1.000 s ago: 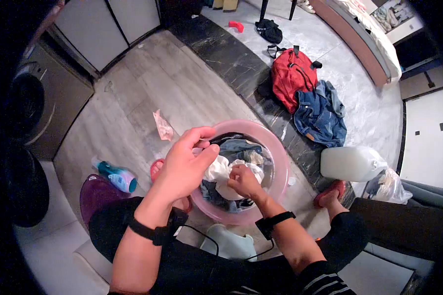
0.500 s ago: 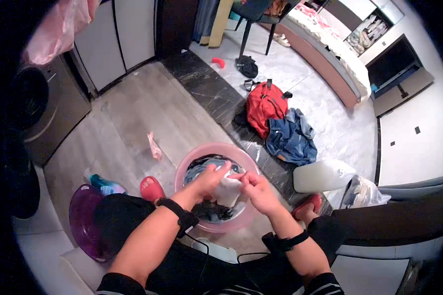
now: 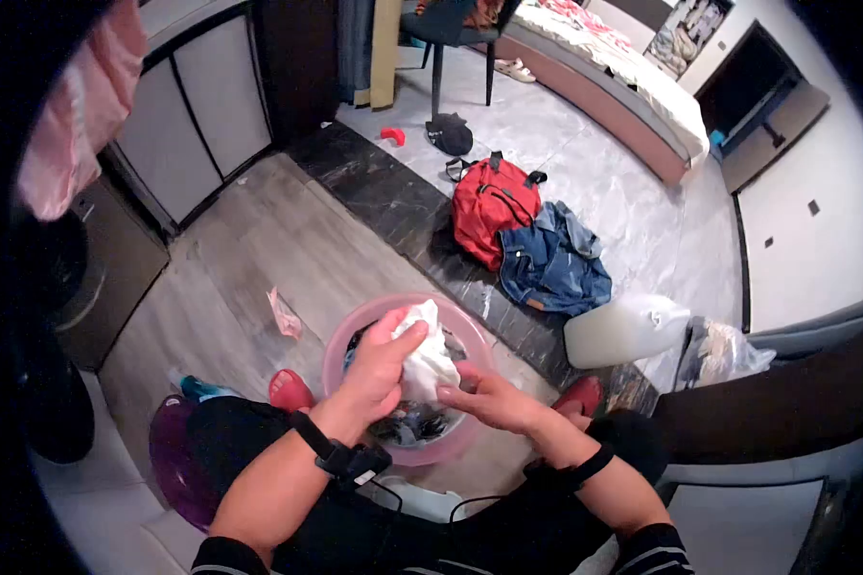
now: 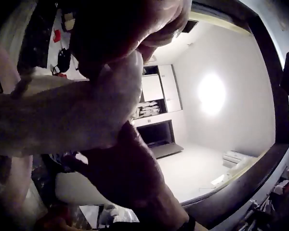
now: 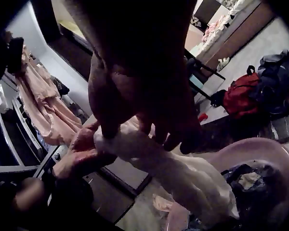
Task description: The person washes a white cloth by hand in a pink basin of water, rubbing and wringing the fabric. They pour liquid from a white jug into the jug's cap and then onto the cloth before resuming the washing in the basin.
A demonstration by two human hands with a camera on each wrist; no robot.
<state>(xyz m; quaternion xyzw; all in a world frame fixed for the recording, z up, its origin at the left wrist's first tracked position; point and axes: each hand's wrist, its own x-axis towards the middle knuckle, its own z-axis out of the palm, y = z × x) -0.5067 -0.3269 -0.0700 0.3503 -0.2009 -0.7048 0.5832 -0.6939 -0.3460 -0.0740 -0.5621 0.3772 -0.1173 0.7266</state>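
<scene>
A bunched white wet-looking cloth [image 3: 430, 355] is held up over a pink basin [image 3: 479, 335]. My left hand [image 3: 369, 374] grips its upper left side, with the thumb laid across it. At the lower right end, my right hand [image 3: 494, 398] pinches the cloth between thumb and fingers. In the right wrist view the cloth [image 5: 183, 173] hangs in long folds toward the basin. Dark and blue clothes [image 3: 412, 426] lie in the basin below. The left wrist view is dim, with the cloth [image 4: 77, 115] stretching between both hands.
Red slippers [image 3: 290, 390] flank the basin. A purple basin [image 3: 174, 470] and a blue bottle [image 3: 201, 388] are at the left. Beyond lie a red backpack [image 3: 494, 206], a denim garment [image 3: 556, 264] and a large whitish jug [image 3: 623, 331].
The left hand was raised apart while the right hand gripped the white cloth in the basin. Now both hands hold the cloth up above it. The head view has shifted.
</scene>
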